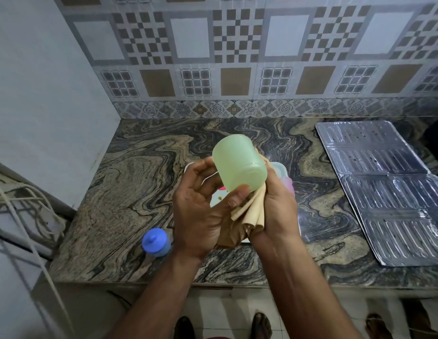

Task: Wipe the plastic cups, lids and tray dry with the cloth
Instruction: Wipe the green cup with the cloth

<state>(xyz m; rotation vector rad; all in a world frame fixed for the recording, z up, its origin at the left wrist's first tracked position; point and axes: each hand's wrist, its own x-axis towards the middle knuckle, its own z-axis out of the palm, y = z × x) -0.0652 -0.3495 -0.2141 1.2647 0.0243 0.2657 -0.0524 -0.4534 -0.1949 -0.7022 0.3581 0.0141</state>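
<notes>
Up in the air over the counter [130,192]: a pale green cup [238,165], tipped on its side. Bottom end toward the lower right, open end not clear to see. Held between two hands.

Left hand [203,206], palm up, on the left side of the cup. Fingers bent and curled toward the cup's far left side. Thumb [235,198] stretched across and pressed on the cup's lower edge. So: cup pinched between thumb and fingers.

Right hand [276,204], on the right side, just under the cup's bottom end. Tan cloth [247,211] bunched between this hand and the cup. Cloth touching the cup's bottom and right side, then hanging down in folds between the two wrists. Right fingers tucked behind the cloth and the cup, so cannot tell just how bent, but wrapped round the cloth.

Below the hands, on the counter: a white tray [284,167], mostly hidden. Something pink [289,185] peeking out beside the right hand, near the tray.

Near the left wrist: a blue cup with a lid and knob [155,242], standing on the counter's front part.

Far right: shiny foil sheets [384,187] lying flat.

Behind: patterned wall tiles [237,52].
</notes>
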